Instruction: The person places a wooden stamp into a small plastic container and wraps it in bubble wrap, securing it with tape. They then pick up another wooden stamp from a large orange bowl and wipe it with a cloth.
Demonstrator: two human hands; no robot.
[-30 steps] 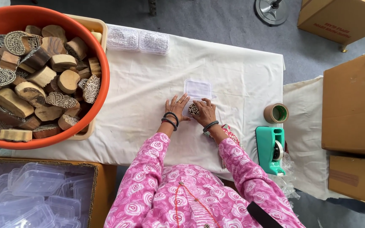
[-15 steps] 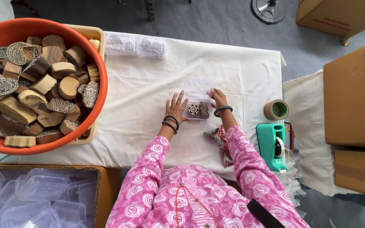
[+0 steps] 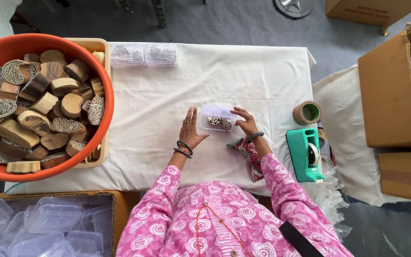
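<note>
A small clear plastic box [image 3: 217, 116] lies on the white cloth-covered table [image 3: 158, 95], with two carved wooden stamps inside. My right hand [image 3: 246, 123] grips the box's right edge with its fingertips. Just left of the box, my left hand [image 3: 191, 129] is held flat with its fingers apart, holding nothing. Both wrists wear bangles, and both sleeves are pink and flowered.
A large orange tub [image 3: 106, 109] heaped with carved wooden blocks sits at the left, over a beige crate. Two filled clear boxes [image 3: 143, 54] lie at the table's far edge. Right: a tape roll [image 3: 307, 113], a green tape dispenser [image 3: 304, 154], cardboard boxes [image 3: 388, 95]. Empty clear containers [image 3: 48, 226] lie lower left.
A stamp has gone from my hands into the clear box. My left hand has come off the box and drawn back left; my right hand stays at its right edge.
</note>
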